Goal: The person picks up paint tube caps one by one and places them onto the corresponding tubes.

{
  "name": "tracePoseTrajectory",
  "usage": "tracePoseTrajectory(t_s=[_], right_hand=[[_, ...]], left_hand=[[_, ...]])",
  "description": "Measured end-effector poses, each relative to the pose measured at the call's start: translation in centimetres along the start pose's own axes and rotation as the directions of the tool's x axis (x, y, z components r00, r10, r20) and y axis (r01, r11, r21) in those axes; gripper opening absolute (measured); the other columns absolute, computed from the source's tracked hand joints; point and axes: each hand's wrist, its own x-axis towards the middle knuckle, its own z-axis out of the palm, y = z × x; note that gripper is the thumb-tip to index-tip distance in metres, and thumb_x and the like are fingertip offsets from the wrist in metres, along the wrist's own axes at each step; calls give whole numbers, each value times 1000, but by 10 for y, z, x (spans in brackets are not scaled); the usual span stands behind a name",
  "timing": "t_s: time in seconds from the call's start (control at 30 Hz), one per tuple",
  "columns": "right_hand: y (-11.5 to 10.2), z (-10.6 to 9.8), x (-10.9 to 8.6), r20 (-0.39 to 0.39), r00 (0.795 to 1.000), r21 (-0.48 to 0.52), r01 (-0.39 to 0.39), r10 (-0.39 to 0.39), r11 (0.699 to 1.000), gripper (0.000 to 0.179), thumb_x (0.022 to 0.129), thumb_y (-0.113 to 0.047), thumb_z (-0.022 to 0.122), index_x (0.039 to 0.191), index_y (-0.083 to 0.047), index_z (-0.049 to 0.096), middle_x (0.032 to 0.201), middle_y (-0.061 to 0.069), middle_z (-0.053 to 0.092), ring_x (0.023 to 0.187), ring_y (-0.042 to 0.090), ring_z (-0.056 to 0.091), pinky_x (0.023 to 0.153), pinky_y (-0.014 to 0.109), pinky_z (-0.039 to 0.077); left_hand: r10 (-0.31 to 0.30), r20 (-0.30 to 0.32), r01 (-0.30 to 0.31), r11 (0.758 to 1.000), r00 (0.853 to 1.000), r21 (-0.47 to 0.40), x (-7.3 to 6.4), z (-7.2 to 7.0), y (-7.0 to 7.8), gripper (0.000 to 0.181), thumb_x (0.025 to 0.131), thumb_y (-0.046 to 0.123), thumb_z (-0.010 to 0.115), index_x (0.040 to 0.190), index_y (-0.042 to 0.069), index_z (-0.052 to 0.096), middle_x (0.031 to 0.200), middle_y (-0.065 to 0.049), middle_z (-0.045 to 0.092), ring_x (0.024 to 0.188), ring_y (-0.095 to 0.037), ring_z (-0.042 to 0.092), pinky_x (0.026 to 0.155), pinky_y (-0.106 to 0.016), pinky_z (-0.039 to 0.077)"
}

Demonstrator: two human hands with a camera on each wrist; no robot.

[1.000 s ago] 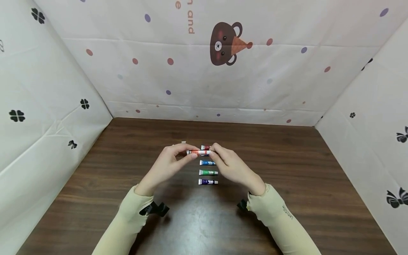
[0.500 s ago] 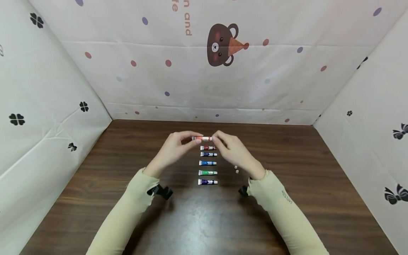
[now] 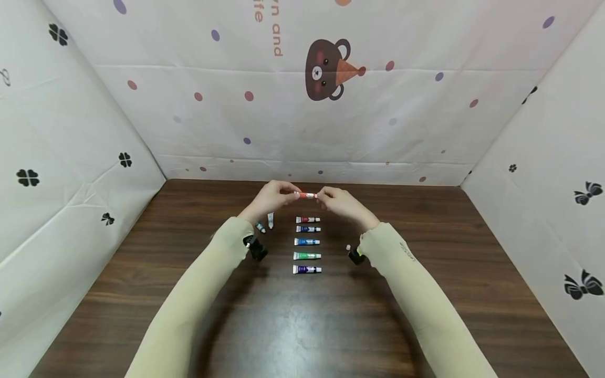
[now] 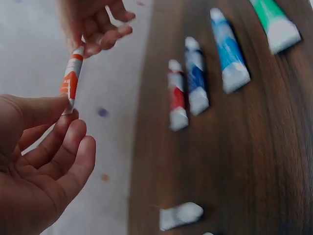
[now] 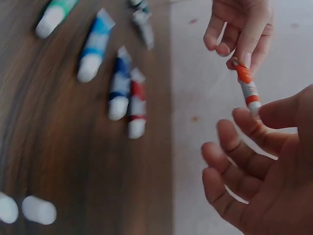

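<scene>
An orange paint tube (image 3: 307,195) is held up near the back edge of the table, stretched sideways between both hands. My left hand (image 3: 271,201) pinches its flat tail between thumb and fingers. At the tube's white end, my right hand (image 3: 346,205) grips with thumb and forefinger, its other fingers loose in the right wrist view. Whether a cap sits under those fingertips I cannot tell. Nearer to me lies a column of tubes: red (image 3: 308,220), dark blue (image 3: 308,229), light blue (image 3: 306,242), green (image 3: 306,256) and purple (image 3: 306,270).
Left of the column, a whitish tube (image 3: 271,220) and a teal tube (image 3: 260,227) lie beside my left wrist. Small white caps (image 5: 39,210) rest on the table near my right wrist. Patterned white cloth (image 3: 402,136) rises behind the table and along both sides.
Both hands have carried the orange tube away from me, past the red tube to the back edge. The column, once partly covered, shows fully, as do the two tubes at left.
</scene>
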Motion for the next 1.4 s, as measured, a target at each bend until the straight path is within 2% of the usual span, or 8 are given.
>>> tracePoseTrajectory(t_s=[0.2,0.53,0.73,0.83,0.97,1.07,1.27,1.4], right_hand=[[17,8,22,48,996,-62,-72,75,995,41,110,-31,38,119,0,63,111,16,66,102,27,60,95,48,46],[30,24,32,150,968,-97,-186,199,978,34,106,-25,43,110,-1,67,87,8,54,68,18,43,67,33,41],[27,29,34,172,951,-174,-226,256,958,42,105,-26,44,133,1,60,109,14,59,82,22,49,77,37,41],[26,28,36,159,948,-198,-243,276,949,42,106,-29,42,128,0,63,111,16,60,85,23,49,79,38,41],[26,26,40,137,944,-205,-268,299,941,37,107,-30,41,105,-2,65,93,13,55,78,23,48,75,38,41],[27,26,41,139,943,-218,-269,303,938,36,108,-31,41,102,-4,64,89,9,53,78,22,49,74,37,41],[28,26,43,131,942,-245,-272,310,931,39,109,-33,39,109,-4,65,101,13,57,88,26,54,79,39,44],[28,26,41,131,941,-232,-276,311,933,44,110,-33,36,123,-2,64,121,16,59,100,29,55,88,43,46]], left_hand=[[-32,19,28,986,999,162,17,11,-13,19,100,23,66,110,8,72,106,-8,69,93,-24,62,80,-40,51],[-111,79,88,965,991,246,24,30,-33,13,99,15,65,106,6,71,105,-8,68,90,-22,57,79,-37,48],[-142,93,113,959,985,261,25,35,-37,12,99,15,65,105,6,72,109,-9,68,93,-23,57,82,-39,48],[-137,85,111,958,987,263,27,36,-36,11,99,14,66,103,7,72,106,-9,68,89,-23,57,79,-38,48],[-129,74,106,961,989,256,28,38,-35,9,99,14,66,101,7,71,101,-8,68,85,-22,55,76,-36,46],[-135,64,114,959,989,258,28,39,-36,8,99,13,66,100,7,71,100,-8,67,84,-22,54,75,-35,46],[-130,55,110,955,990,275,31,38,-38,9,100,14,64,102,8,71,106,-8,67,89,-23,55,81,-37,47],[-129,75,101,950,989,297,34,37,-39,11,101,15,62,105,8,70,109,-8,68,91,-23,56,84,-39,48]])
